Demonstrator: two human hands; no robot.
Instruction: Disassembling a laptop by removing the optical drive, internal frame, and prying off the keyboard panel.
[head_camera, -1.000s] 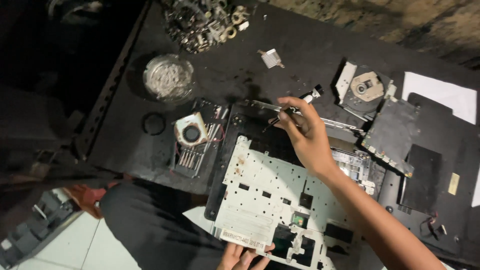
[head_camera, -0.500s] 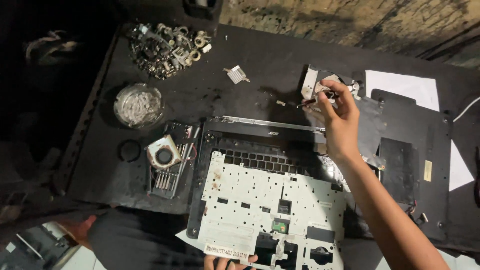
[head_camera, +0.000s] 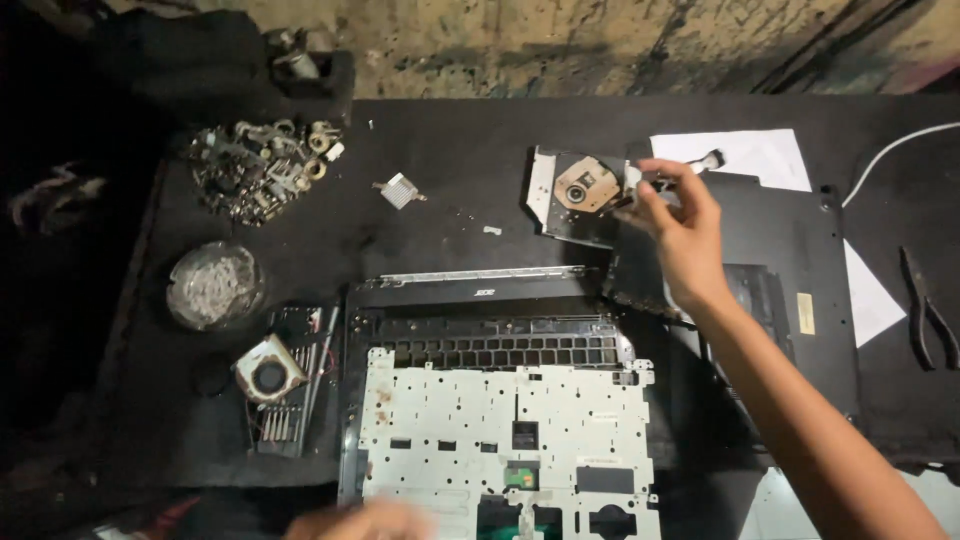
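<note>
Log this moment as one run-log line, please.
right hand: holding small metal part beside optical drive | left hand: on laptop frame

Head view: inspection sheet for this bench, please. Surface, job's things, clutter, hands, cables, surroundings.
Surface: black bench top, dusty, scattered with small bits.
Job's things: opened laptop base with a white metal plate lying over it; disc drive beside a small part held in the right hand.
Clutter: heap of metal parts, round glass dish, small fan, small heat sink, black cover panel, pliers, white paper sheets.
Hands: right hand pinches the small part; left hand blurred at the plate's near edge, grip unclear.
Cables: white cable at far right.
Surroundings: stained wall behind; dark at left.
</note>
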